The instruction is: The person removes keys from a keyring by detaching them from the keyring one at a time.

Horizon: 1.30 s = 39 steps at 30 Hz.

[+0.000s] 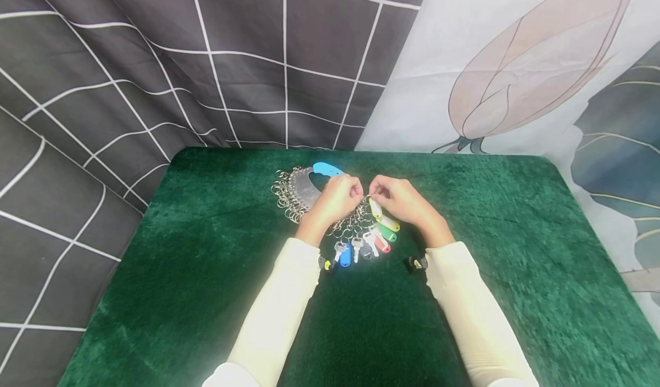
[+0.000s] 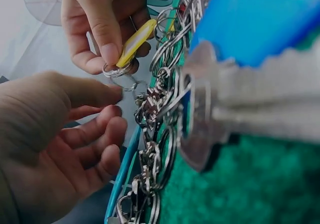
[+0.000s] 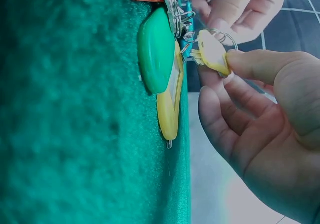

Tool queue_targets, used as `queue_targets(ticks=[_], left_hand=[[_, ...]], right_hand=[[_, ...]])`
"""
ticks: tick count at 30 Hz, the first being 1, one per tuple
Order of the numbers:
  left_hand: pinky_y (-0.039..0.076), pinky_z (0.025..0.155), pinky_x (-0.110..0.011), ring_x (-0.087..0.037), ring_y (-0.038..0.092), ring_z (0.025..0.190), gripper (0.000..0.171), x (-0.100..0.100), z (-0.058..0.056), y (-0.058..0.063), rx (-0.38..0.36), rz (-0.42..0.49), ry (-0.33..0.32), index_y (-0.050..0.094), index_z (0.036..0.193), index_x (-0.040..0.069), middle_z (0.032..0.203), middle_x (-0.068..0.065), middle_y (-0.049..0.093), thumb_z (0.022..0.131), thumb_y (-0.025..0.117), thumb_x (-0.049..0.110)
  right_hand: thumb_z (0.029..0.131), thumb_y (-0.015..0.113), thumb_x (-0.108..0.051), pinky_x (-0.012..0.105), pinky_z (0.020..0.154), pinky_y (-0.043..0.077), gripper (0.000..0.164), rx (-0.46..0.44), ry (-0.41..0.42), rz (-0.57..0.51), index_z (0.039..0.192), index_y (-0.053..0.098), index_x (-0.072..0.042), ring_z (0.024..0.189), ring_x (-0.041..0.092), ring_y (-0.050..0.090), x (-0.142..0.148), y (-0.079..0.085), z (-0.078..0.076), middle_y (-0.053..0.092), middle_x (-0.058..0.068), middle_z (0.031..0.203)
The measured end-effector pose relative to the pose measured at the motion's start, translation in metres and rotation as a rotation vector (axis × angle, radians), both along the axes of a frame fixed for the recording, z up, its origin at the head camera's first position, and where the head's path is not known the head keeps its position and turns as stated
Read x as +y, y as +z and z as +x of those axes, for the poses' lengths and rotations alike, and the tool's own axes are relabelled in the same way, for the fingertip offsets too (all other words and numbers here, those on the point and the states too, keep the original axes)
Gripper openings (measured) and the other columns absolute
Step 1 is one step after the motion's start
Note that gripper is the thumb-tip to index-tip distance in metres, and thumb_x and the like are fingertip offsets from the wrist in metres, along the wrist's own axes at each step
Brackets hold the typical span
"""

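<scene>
At the far middle of the table, my left hand [image 1: 337, 197] pinches a small metal split ring [image 2: 117, 70] between thumb and fingers. My right hand [image 1: 402, 199] pinches the yellow key tag [image 3: 213, 53] on that ring. A key partly shows behind the tag in the right wrist view. Under my left forearm and hand lies a curved grey metal plate [image 1: 301, 189] with a blue handle [image 1: 327, 169], its edge lined with clasps and rings. Below the hands hang another yellow tag [image 1: 390, 224], a green tag [image 1: 387, 233], a red tag [image 1: 382, 244] and keys [image 1: 357, 248].
Nearer me on the cloth lie a blue tag [image 1: 345, 256] and a black tag [image 1: 365, 252]. Green velvety cloth [image 1: 216, 295] covers the table. A dark checked curtain [image 1: 247, 78] and a pale patterned curtain [image 1: 423, 106] stand behind its far edge.
</scene>
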<state>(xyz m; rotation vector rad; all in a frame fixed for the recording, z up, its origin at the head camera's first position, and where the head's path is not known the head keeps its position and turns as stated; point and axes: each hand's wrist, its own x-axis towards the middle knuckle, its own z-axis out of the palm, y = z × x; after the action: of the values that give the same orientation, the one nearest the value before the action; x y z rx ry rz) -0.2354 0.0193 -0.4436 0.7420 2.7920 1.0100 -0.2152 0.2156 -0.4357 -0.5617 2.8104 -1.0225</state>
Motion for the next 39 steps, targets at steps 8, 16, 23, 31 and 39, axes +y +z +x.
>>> queue_targets(ticks=[8,16,23,31,39], left_hand=[[0.055,0.077,-0.03,-0.019,0.065,0.08,0.01,-0.0028,-0.0005,0.002,-0.075,0.008,-0.02,0.074,0.087,0.008,0.082,-0.005,0.071,0.089,0.065,0.004],[0.054,0.072,-0.03,-0.016,0.062,0.07,0.013,-0.0071,0.0015,0.0074,-0.163,0.013,-0.015,0.072,0.077,0.008,0.073,-0.003,0.069,0.086,0.064,0.006],[0.053,0.072,-0.028,-0.016,0.062,0.074,0.015,-0.0064,0.0019,0.0076,-0.311,0.084,-0.001,0.079,0.086,0.005,0.08,-0.005,0.073,0.089,0.065,0.008],[0.032,0.044,-0.024,-0.01,0.039,0.044,0.028,-0.0025,0.0014,0.0054,-0.47,0.246,0.064,0.056,0.058,0.007,0.048,0.004,0.044,0.084,0.059,-0.002],[0.047,0.055,-0.023,-0.012,0.055,0.057,0.016,0.001,0.001,0.0024,-0.497,0.286,0.12,0.077,0.097,0.001,0.079,-0.007,0.068,0.089,0.064,0.001]], right_hand=[[0.098,0.065,-0.006,0.046,0.083,0.058,0.004,0.006,0.008,0.002,0.102,0.065,-0.007,0.095,0.028,0.07,0.0,-0.0022,-0.0022,0.074,0.013,0.101],[0.098,0.065,-0.007,0.045,0.082,0.058,0.004,0.008,-0.004,-0.001,0.102,0.066,-0.006,0.093,0.027,0.07,-0.0004,0.0,-0.0019,0.074,0.012,0.099],[0.099,0.064,-0.007,0.045,0.08,0.057,0.004,0.009,-0.008,-0.001,0.102,0.066,-0.008,0.092,0.028,0.069,0.0,-0.0003,-0.001,0.074,0.012,0.101],[0.099,0.063,-0.006,0.043,0.078,0.056,0.006,0.0,-0.013,-0.011,0.102,0.065,-0.01,0.088,0.025,0.067,-0.0003,-0.0005,-0.0004,0.073,0.01,0.099],[0.096,0.063,-0.005,0.043,0.08,0.059,0.011,-0.026,-0.024,0.022,0.104,0.067,-0.01,0.092,0.026,0.071,-0.0021,-0.0015,-0.0006,0.075,0.012,0.101]])
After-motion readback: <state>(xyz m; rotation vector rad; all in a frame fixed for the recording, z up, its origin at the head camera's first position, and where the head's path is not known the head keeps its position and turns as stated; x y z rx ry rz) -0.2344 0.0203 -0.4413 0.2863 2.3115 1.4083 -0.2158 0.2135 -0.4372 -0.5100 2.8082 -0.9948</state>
